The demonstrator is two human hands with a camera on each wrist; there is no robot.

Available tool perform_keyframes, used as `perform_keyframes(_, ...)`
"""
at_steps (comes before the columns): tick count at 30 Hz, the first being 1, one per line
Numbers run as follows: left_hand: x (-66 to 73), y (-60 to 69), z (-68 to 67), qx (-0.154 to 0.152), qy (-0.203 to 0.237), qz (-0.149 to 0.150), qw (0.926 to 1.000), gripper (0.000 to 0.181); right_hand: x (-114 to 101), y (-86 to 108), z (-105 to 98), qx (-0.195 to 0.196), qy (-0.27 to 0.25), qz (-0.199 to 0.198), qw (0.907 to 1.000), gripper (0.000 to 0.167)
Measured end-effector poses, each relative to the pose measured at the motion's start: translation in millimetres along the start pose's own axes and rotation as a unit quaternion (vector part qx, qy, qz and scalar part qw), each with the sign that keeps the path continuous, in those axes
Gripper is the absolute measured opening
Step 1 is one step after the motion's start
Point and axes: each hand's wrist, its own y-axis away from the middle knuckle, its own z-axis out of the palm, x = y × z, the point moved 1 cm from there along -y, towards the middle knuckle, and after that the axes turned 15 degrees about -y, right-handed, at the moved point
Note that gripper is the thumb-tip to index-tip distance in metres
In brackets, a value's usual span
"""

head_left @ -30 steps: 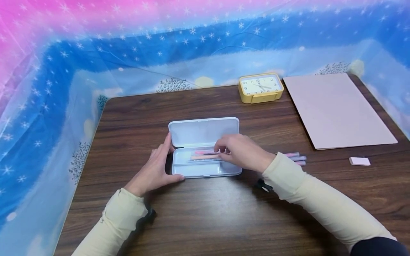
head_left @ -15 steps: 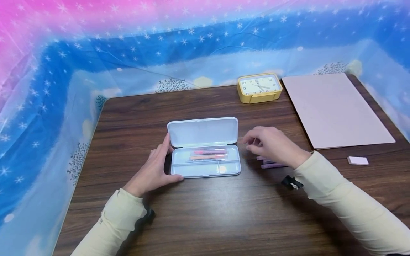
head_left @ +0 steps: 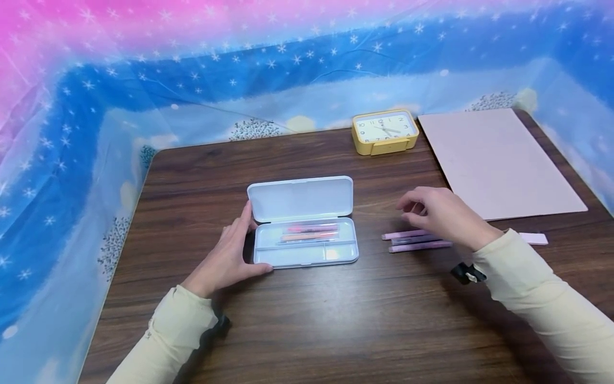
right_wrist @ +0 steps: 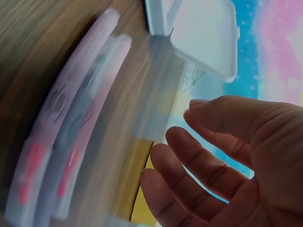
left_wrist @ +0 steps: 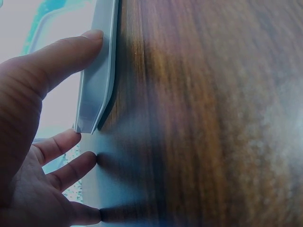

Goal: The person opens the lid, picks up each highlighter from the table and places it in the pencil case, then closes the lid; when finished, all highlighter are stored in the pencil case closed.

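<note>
An open white pencil case [head_left: 307, 261] lies on the table with its lid raised; several pens [head_left: 312, 233] in pink, orange and bluish tones rest in its back compartment. My left hand [head_left: 225, 255] steadies the case's left end, its thumb along the front wall [left_wrist: 94, 75] and its fingers spread beside the left side. To the right, my right hand [head_left: 438, 213] hovers above three pens [head_left: 419, 246] on the table, two of them pink-purple and the middle one greyer. Its fingers are loosely bent, holding nothing, as the right wrist view shows beside the pens [right_wrist: 57, 113].
A yellow clock [head_left: 385, 133] stands at the table's back edge. To its right lies a large pale pink board [head_left: 503, 160]. A white eraser [head_left: 534, 238] is partly behind the right wrist. Patterned cloth [head_left: 288, 64] hangs around the table.
My right hand has left the pens inside the case and moved right, over the pens on the table. The left hand stays at the case.
</note>
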Motion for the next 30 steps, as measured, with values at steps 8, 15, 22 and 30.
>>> perform_keyframes(8, -2.1, 1.7, 0.3, 0.001, 0.002, -0.004, 1.0, 0.135, 26.3, 8.5, -1.8, -0.027, -0.002, -0.006, 0.9996, 0.015)
perform_keyframes(15, -2.6, 1.4, 0.2, 0.0, -0.001, -0.005, 1.0, 0.135, 42.5, 13.4, 1.3, -0.045, -0.008, -0.013, 0.9988, 0.014)
perform_keyframes(22, -2.2, 0.8, 1.2, -0.001, 0.0, -0.003, 1.0, 0.135, 51.9, 12.6, 4.8, -0.055, -0.004, -0.039, 0.9977, 0.016)
perform_keyframes(30, -0.7, 0.2, -0.2, 0.003, -0.001, 0.001, 1.0, 0.135, 57.0, 8.7, 7.3, -0.046, 0.006, -0.079, 0.9958, 0.018)
